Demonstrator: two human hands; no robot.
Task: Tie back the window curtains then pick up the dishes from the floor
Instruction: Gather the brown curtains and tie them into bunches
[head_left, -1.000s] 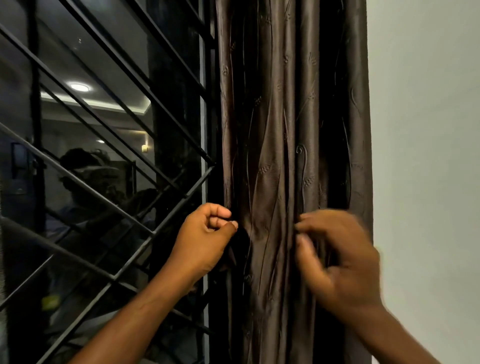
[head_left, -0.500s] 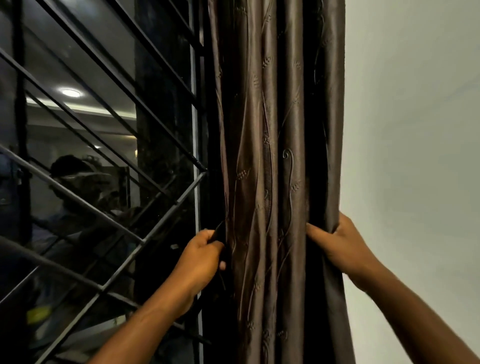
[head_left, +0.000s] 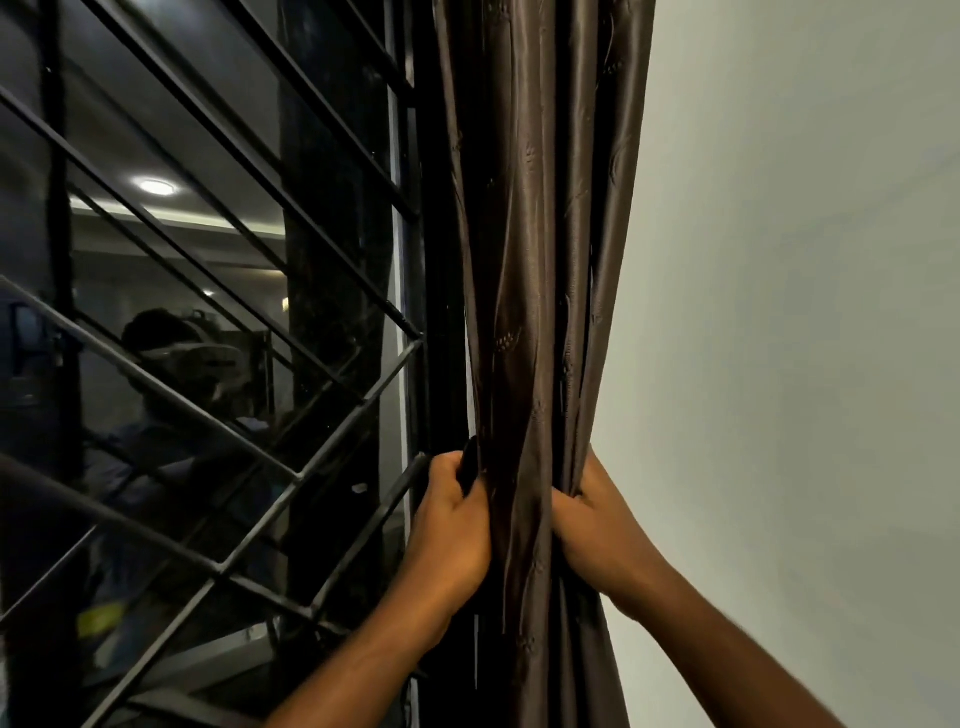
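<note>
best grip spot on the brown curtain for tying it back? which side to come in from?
Grip the brown curtain at its pinched waist, where the folds are already bunched narrowest. Come from both sides, as here: left hand from the window grille side, right hand from the wall side, fingers curled round the bundle. Above that the pleats fan out too wide to enclose, probably.

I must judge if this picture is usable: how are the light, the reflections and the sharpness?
Head view: sharp, no motion blur on the left hand or right hand; the dark window glass mirrors a ceiling lamp and the room; the glossy brown pleated curtain shows sheen; the black metal grille bars bend slightly from the wide-angle lens.
</note>
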